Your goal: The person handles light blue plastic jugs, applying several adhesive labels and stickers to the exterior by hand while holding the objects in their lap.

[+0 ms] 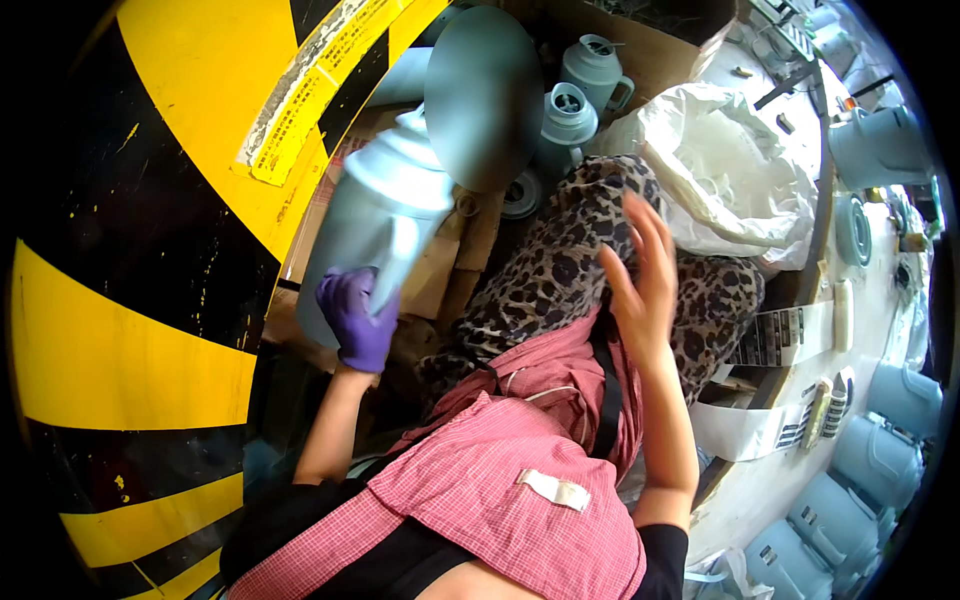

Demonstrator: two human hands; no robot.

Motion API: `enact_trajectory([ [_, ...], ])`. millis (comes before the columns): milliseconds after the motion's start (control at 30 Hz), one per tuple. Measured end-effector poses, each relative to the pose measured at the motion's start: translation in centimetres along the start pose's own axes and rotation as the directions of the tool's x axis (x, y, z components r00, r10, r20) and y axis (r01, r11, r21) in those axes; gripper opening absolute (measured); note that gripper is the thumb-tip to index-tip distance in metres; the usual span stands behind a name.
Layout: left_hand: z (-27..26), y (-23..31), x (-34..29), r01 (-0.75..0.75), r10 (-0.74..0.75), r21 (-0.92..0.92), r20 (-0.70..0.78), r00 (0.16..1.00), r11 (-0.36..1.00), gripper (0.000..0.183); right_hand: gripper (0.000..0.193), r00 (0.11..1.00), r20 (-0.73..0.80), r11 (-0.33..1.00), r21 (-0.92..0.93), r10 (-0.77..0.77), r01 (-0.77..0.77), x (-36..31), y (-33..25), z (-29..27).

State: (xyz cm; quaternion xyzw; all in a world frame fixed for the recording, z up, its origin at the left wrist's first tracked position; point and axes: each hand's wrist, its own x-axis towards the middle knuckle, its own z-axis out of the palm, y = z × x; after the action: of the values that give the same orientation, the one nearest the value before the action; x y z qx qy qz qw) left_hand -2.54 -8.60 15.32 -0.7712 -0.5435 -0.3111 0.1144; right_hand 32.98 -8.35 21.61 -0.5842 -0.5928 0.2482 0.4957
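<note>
My left hand [358, 315], in a purple glove, is closed around the handle of a large light blue thermos jug [345, 235]. The jug tilts, its bottom toward me and its neck pointing away. A dark blurred oval covers what lies at its top end. My bare right hand [645, 270] is raised over my lap with its fingers stretched out, holding nothing. Beyond my knees stand two smaller-looking blue jugs [567, 118] with their tops uncovered. Close by them, a round dark-centred part [520, 195] lies low down.
A yellow and black striped machine panel [180, 250] curves along my left. An open white plastic bag [735, 165] with pale contents stands beyond my knees. On the right runs a worktable [765, 485] with several blue jugs [840, 515]. Cardboard [480, 230] lies under the held jug.
</note>
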Motion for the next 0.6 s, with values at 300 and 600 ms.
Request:
enact_trajectory([
  [300, -3.2, 16.9, 11.2, -0.623, 0.436, -0.725, -0.478, 0.762, 0.294, 0.059, 0.055, 0.999, -0.036, 0.81, 0.586, -0.012, 0.031, 4.2, -6.7, -12.5],
  [600, 2.5, 23.1, 23.0, 0.759, 0.872, -0.641, 0.304, 0.384, -0.111, 0.102, 0.035, 0.872, 0.25, 0.812, -0.324, -0.422, 0.486, 1.4, -7.5, -15.5],
])
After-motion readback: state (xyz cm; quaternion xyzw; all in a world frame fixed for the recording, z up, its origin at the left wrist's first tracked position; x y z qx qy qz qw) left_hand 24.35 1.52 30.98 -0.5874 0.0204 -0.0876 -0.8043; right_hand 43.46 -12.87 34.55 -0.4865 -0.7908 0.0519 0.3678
